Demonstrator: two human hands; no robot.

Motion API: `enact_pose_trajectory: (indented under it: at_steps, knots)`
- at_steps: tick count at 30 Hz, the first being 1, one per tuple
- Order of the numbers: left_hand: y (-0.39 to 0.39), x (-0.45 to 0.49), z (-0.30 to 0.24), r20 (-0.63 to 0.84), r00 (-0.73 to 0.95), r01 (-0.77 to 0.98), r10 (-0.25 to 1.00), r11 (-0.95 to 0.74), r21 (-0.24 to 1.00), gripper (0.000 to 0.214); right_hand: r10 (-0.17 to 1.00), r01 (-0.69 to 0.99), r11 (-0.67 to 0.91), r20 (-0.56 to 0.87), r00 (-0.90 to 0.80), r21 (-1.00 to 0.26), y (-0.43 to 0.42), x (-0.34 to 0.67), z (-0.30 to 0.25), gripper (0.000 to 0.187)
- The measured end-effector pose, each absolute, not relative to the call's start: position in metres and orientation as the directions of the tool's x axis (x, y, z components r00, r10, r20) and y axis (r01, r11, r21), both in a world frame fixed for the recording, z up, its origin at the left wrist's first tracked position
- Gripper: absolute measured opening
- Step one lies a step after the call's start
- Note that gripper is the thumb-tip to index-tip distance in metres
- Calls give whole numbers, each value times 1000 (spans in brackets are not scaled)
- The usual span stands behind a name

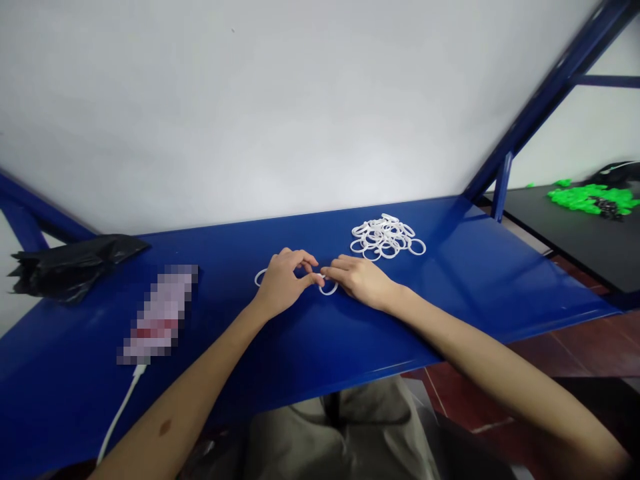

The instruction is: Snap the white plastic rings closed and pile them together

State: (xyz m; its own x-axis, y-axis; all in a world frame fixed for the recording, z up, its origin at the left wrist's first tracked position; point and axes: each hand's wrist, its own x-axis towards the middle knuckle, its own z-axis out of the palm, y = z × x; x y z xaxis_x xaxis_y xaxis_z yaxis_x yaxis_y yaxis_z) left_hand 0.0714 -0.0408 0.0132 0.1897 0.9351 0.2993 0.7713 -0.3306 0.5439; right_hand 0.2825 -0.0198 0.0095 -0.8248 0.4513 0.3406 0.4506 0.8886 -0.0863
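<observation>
Both my hands rest together on the blue table (450, 300). My left hand (283, 283) has its fingers curled in a pinch, and a white ring (261, 276) shows partly behind it. My right hand (359, 279) meets it, fingers closed on a small white ring (329, 289) lying on the table between the two hands. A pile of several white rings (386, 237) lies just beyond my right hand, apart from it.
A crumpled black plastic bag (70, 267) lies at the far left. A blurred flat object (160, 313) with a white cable (120, 413) sits left of my arms. Right of the blue frame post (501, 185), a black table (575, 240) holds green pieces (590, 198).
</observation>
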Motion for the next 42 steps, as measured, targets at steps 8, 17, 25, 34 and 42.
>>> enact_pose_trajectory:
  at_steps: [8,17,25,34,42]
  knots:
    - [-33,43,16,299,221,964,928,-255,79,24,816,833,527,372,-442,-167,2,314,33,27]
    - [-28,27,15,112,265,957,958,-276,94,39,928,960,257,305,-212,-116,28,362,33,21]
    - [-23,26,7,153,253,917,955,-288,277,25,872,961,251,458,-173,-114,38,366,23,35]
    - [-27,31,15,170,249,852,953,-300,429,32,835,929,334,507,-214,-158,67,385,-2,42]
    - [-25,25,12,132,273,921,953,-299,251,42,844,949,248,524,-114,-193,59,381,6,38]
